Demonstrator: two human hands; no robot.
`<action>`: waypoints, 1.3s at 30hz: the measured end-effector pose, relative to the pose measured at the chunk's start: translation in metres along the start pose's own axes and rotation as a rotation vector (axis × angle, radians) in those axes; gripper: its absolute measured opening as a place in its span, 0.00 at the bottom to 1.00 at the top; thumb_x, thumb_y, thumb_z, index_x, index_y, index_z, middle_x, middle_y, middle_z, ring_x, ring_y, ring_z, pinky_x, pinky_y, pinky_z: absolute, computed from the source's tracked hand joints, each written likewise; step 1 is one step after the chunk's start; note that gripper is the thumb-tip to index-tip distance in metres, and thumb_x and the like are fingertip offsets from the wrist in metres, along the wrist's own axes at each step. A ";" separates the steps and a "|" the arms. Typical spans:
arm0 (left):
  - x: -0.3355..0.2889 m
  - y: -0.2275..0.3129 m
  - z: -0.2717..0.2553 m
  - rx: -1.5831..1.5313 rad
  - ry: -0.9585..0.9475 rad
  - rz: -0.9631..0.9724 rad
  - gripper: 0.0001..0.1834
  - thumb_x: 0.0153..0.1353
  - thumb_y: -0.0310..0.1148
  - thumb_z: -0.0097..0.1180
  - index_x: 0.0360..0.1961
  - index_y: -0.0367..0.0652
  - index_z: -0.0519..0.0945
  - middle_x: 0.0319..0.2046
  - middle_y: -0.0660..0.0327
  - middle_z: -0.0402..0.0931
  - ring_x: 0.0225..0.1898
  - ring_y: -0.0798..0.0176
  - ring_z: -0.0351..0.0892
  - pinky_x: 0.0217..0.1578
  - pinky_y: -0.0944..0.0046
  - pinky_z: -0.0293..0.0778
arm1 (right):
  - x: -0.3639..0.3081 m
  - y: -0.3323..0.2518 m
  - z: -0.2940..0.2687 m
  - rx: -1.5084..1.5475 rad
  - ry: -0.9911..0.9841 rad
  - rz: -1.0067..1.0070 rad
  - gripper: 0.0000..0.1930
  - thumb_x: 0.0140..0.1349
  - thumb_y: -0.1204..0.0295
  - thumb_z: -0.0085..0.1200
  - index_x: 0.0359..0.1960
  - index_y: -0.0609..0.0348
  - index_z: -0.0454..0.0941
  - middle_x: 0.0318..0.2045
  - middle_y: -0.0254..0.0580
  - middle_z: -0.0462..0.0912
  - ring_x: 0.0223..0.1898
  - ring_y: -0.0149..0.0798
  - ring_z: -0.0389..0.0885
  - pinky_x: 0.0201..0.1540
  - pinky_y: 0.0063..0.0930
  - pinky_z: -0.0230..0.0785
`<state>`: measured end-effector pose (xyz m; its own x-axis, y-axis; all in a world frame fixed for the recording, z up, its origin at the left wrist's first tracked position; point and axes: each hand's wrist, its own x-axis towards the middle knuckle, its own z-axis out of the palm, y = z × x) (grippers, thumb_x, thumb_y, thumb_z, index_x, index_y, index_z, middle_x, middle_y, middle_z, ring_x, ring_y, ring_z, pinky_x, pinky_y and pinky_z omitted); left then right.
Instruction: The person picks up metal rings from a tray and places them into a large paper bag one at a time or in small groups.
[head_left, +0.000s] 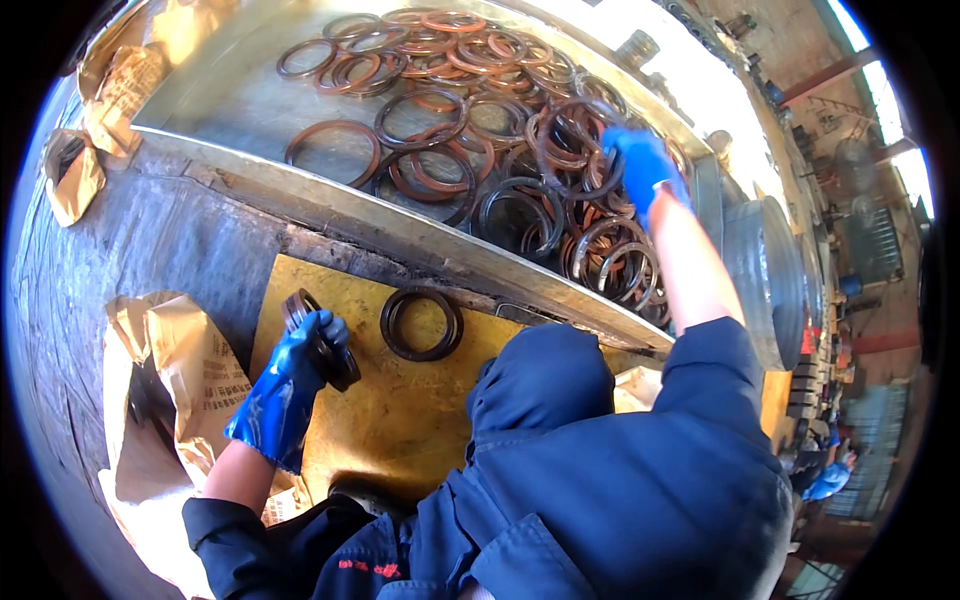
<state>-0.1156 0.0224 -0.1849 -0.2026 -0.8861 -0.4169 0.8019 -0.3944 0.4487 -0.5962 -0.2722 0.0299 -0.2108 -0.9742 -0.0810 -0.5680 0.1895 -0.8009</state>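
My left hand (310, 345), in a blue rubber glove, is closed around a small stack of dark brown rings (338, 365) standing on edge, at the left of a yellow board (400, 440). Flat on that board lies a stack of dark rings (422, 325), just right of the held ones. Out over the far right of a metal tray (230, 165), my blue-gloved right hand (645, 165) is at a heap of brown and black rings (500, 150). Motion blurs its fingers. A dark ring (547, 150) lies against them; whether they grip it I cannot make out.
An opened brown paper sack (185, 350) stands beside my left arm. More paper sacks (125, 90) sit at the far left. The tray's raised near wall (400, 222) runs between the board and the heap. A round metal drum (765, 280) stands right of the tray.
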 end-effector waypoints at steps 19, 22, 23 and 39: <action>0.003 0.010 0.017 -0.136 0.402 0.144 0.24 0.79 0.57 0.45 0.43 0.46 0.77 0.36 0.61 0.75 0.42 0.55 0.75 0.44 0.54 0.76 | -0.154 -0.138 0.258 -0.338 -0.741 -0.302 0.21 0.65 0.55 0.60 0.48 0.62 0.87 0.45 0.62 0.88 0.45 0.60 0.88 0.47 0.49 0.80; -0.022 0.007 0.008 -0.081 0.509 0.147 0.27 0.76 0.61 0.48 0.46 0.46 0.80 0.42 0.58 0.82 0.46 0.51 0.81 0.48 0.50 0.78 | -0.161 -0.120 0.291 -0.266 -0.844 -0.350 0.20 0.64 0.57 0.61 0.49 0.61 0.86 0.44 0.60 0.89 0.45 0.59 0.88 0.46 0.49 0.80; -0.022 0.007 0.014 -0.069 0.540 0.131 0.28 0.75 0.62 0.49 0.48 0.46 0.80 0.42 0.57 0.82 0.46 0.51 0.81 0.49 0.50 0.78 | -0.161 -0.113 0.298 -0.244 -0.892 -0.348 0.20 0.63 0.59 0.62 0.49 0.61 0.85 0.44 0.60 0.89 0.45 0.59 0.88 0.46 0.49 0.80; 0.084 0.013 -0.019 0.186 0.410 0.048 0.45 0.58 0.59 0.70 0.69 0.43 0.72 0.62 0.51 0.77 0.60 0.44 0.79 0.62 0.40 0.75 | -0.171 -0.060 0.306 -0.511 -1.043 -1.071 0.15 0.54 0.67 0.68 0.41 0.61 0.87 0.36 0.54 0.90 0.34 0.54 0.91 0.36 0.43 0.84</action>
<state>-0.1113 -0.0527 -0.2290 0.1020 -0.7495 -0.6541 0.6827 -0.4255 0.5940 -0.2830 -0.1544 -0.0896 0.9435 -0.2898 -0.1604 -0.3310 -0.8043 -0.4935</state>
